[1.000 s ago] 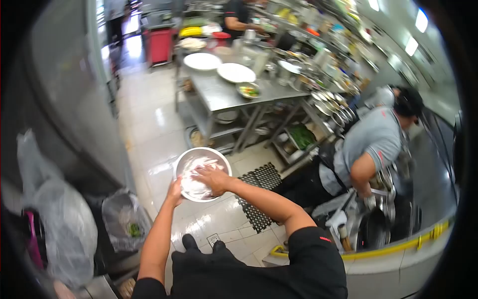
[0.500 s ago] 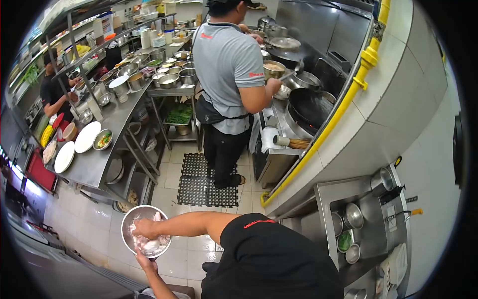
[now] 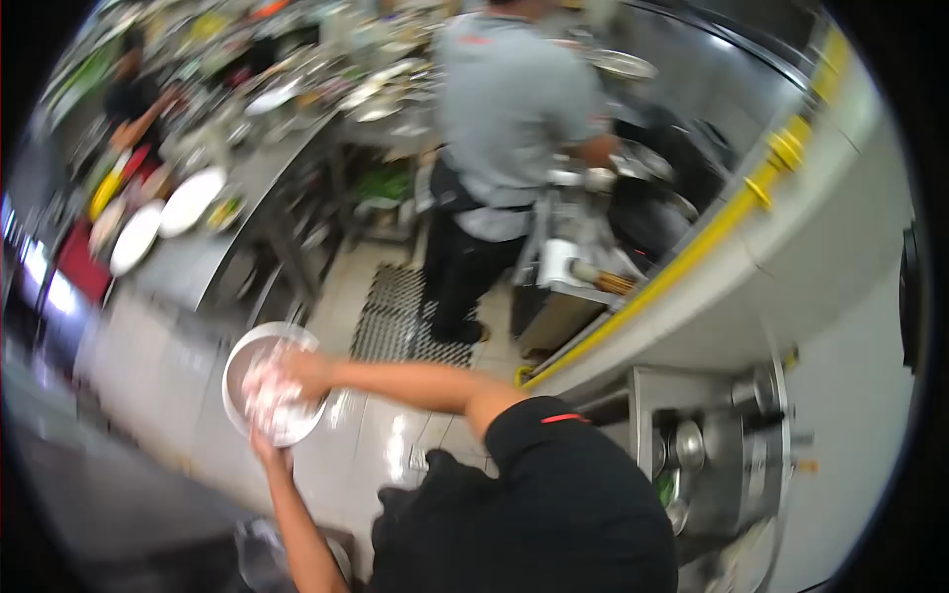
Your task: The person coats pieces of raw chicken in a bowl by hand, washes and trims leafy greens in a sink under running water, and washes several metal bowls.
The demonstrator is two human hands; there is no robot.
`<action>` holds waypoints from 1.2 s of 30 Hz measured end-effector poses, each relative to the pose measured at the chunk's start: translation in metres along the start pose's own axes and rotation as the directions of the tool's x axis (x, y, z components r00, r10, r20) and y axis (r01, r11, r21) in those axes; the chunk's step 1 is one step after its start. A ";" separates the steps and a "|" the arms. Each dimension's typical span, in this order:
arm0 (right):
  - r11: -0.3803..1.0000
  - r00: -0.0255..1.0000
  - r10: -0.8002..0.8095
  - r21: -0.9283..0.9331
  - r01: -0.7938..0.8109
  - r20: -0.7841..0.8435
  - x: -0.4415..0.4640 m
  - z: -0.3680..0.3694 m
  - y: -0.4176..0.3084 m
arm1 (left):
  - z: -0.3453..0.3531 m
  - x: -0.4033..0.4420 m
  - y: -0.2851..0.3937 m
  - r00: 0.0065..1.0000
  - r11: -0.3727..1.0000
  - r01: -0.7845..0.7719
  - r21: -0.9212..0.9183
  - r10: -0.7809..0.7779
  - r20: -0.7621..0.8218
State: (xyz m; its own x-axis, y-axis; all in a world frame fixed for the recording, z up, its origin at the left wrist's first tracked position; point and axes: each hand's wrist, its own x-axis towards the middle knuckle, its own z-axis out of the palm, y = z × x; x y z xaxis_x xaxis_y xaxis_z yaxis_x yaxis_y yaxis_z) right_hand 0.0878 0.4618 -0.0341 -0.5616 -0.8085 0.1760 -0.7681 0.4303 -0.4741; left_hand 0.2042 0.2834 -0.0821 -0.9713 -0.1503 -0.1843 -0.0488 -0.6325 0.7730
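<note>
Pink pieces (image 3: 269,392) touch right hand (image 3: 308,374); left hand (image 3: 267,450) holds bowl (image 3: 234,383).

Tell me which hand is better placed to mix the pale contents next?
Probably the right hand: it reaches into the bowl, at the pale contents, while the left hand supports the bowl's near edge.

We see that the mixing bowl (image 3: 235,381) looks like smooth metal with a soft shine. The floor tiles (image 3: 351,440) are glossy and give back bright light. The worktable (image 3: 272,168) and the sink (image 3: 727,465) appear as brushed steel. The perforated mat (image 3: 395,316) seems to be rubber or plastic, with rough texture. To us, the black shirt (image 3: 573,494) and the grey polo shirt (image 3: 514,99) are matt cloth.
</note>
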 end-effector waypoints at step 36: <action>0.955 0.887 -0.158 0.295 0.025 0.435 0.146 0.132 -0.018 | -0.145 0.021 -0.007 0.861 0.999 -0.016 -0.036 -0.004 -0.508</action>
State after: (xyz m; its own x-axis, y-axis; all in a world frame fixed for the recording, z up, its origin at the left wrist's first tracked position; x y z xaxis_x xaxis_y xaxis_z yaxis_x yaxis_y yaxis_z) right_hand 0.0599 0.2832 -0.1139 -0.2431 -0.9592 -0.1441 -0.6572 0.2722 -0.7029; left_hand 0.2182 0.1749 -0.1791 -0.7182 -0.5128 -0.4703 -0.0245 -0.6569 0.7536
